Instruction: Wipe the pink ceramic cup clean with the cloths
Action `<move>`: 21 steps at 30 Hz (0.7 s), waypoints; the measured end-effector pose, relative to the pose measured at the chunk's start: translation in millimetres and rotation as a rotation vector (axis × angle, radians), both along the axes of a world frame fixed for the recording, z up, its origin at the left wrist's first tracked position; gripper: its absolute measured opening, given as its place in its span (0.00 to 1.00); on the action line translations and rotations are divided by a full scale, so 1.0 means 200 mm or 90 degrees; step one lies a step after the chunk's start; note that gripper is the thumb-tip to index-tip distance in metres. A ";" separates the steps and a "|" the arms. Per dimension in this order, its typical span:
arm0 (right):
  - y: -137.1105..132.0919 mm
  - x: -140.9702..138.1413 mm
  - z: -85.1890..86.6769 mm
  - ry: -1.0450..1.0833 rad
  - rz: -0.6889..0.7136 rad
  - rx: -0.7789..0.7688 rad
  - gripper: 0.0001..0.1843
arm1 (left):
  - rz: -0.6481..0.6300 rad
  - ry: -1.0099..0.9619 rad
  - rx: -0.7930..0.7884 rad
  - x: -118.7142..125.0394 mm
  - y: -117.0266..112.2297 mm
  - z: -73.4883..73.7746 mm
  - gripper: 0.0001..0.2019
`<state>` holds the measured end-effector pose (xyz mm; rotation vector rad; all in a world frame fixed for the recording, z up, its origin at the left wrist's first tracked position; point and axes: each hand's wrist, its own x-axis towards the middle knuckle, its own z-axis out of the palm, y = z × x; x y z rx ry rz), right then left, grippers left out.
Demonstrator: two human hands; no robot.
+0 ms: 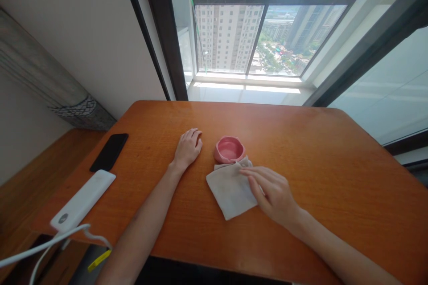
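Note:
My left hand [187, 148] lies palm down on the wooden table, left of a pink bowl [230, 150], with its fingers stretched out and nothing in them. The bowl is small, with a faceted rim, and stands upright. Just in front of it a folded whitish cloth [230, 191] is spread out, its far edge slightly rumpled against the bowl's near side. My right hand [272, 193] reaches over the cloth's right side, open, fingers extended and fingertips touching its upper part. The thumb sits a little apart from the fingers, over the cloth.
On the table's left side lie a black phone [109, 152] and a white power strip [83, 200] with a white cable [43, 246]. A yellow tag [99, 260] shows below the near edge. Behind the wooden table [327, 164] is a window [247, 31]; a curtain [50, 71] hangs at left.

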<state>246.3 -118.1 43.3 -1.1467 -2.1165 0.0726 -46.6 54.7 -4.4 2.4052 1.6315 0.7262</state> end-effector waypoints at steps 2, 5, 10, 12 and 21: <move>0.17 0.10 -0.04 0.003 -0.131 -0.016 0.21 | 0.000 0.001 -0.001 0.00 0.00 0.00 0.18; 0.38 0.20 -0.15 -0.102 -0.246 -0.098 0.29 | 0.000 0.001 -0.004 0.00 0.00 0.00 0.18; 0.46 0.24 -0.28 -0.245 -0.237 -0.187 0.35 | -0.001 0.003 -0.005 0.00 0.00 0.01 0.19; 0.44 0.24 -0.28 -0.251 -0.235 -0.184 0.34 | 0.002 0.006 -0.007 0.00 0.00 0.01 0.19; 0.44 0.24 -0.26 -0.255 -0.237 -0.189 0.33 | 0.003 0.008 -0.007 0.00 0.00 0.01 0.19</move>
